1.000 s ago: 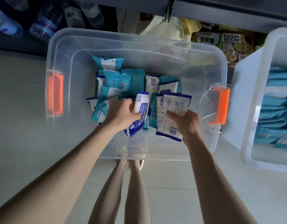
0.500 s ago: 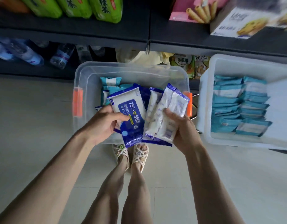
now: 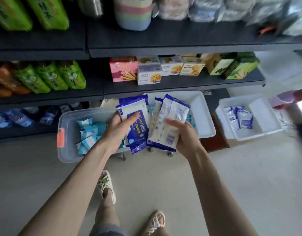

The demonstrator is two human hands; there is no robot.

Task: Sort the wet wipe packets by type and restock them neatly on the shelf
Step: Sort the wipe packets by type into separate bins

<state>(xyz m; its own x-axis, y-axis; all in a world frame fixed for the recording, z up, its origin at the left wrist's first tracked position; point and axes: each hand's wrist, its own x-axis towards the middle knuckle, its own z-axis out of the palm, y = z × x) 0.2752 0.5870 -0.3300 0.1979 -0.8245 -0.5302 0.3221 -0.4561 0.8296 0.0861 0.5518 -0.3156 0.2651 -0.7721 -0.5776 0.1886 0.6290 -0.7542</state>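
Hands, two, bare, held side by side in front of the shelving and above the floor bins.

Left hand (image 3: 118,132): grips the blue-and-white wipe packets (image 3: 136,123), thumb across the printed front, fingers hidden behind. At least two packets overlap; the exact count cannot be told.

Right hand (image 3: 185,136): fingers curl under a fanned stack of white blue-edged packets (image 3: 165,123), thumb on top. The backs face up and a barcode shows. There are several, but the number is unclear.

Clear bin (image 3: 67,133), near left on the floor, with an orange latch: holds loose teal packets (image 3: 89,133). Its right half is covered by the left arm and the held packets.

White tub (image 3: 204,114), behind the hands: its contents are mostly hidden, with only slivers of teal showing beside the held stacks.

Second white tub (image 3: 262,126), right: small blue-and-white packets (image 3: 240,117) stand in its left part, print too small to read.

Lower shelf (image 3: 181,83), far: carries biscuit boxes (image 3: 150,70) on the right and green bags (image 3: 50,77) on the left. Water bottles (image 3: 19,116) lie dim beneath it.

Upper shelf (image 3: 181,36): goods on it are blurred and cut off at the top edge.

Far right edge: a purplish shape (image 3: 286,97), smeared and cropped, not identifiable.

Sandalled feet (image 3: 107,184) stand on pale floor tiles; the near foot is partly cut off.
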